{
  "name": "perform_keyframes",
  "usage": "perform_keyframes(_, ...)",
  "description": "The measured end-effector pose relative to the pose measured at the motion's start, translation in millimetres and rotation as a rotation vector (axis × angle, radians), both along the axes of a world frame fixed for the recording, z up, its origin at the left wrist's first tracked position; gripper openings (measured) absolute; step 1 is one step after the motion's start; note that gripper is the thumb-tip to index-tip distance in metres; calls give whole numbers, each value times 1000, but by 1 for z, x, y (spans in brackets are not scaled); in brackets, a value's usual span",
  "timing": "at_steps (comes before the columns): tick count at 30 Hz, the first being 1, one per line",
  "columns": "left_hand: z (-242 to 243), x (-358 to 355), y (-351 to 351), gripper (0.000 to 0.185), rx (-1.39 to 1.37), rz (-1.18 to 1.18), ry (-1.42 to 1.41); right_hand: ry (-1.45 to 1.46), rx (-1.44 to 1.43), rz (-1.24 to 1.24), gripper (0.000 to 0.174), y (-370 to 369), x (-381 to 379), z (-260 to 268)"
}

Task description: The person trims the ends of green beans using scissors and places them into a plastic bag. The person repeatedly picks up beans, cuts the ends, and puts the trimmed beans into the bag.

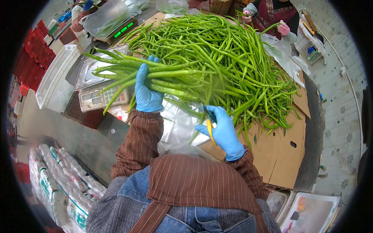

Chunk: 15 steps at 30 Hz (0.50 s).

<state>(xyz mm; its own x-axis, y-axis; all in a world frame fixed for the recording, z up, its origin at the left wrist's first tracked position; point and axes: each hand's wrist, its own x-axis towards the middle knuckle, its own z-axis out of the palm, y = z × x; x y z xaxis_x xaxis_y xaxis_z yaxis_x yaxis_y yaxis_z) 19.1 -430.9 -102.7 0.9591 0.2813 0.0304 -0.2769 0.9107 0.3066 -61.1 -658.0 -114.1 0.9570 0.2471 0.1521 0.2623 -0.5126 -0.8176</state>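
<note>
My left hand point(148, 90), in a blue glove, grips a bunch of long green chili peppers point(122, 68) above the left edge of the big pile. My right hand point(223, 128), also gloved, holds small scissors with yellow and dark handles point(210, 128) close to the stem ends on the right of the bunch. The large pile of green peppers point(212, 55) spreads over flattened cardboard point(279, 154). Clear plastic bags point(174, 122) lie between my forearms, partly under the peppers. A scale with a metal pan point(96, 68) and keypad point(113, 97) stands beyond my left hand.
A white plastic crate point(59, 75) stands left of the scale. Another scale with a lit green display point(123, 30) is at the back left. Two people point(275, 14) point(78, 17) work across the table. Wrapped bundles point(61, 183) lie lower left; a white tray point(310, 212) is lower right.
</note>
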Motion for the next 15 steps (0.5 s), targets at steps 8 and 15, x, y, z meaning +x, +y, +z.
perform_keyframes(8, 1, -7, -14, 60, 86, -24, -9, -86, -1, -50, 66, 8, 4, 0)
perform_keyframes(15, -1, -8, -17, 58, 131, -1, 14, -30, 24, -95, 52, 3, 1, -6)
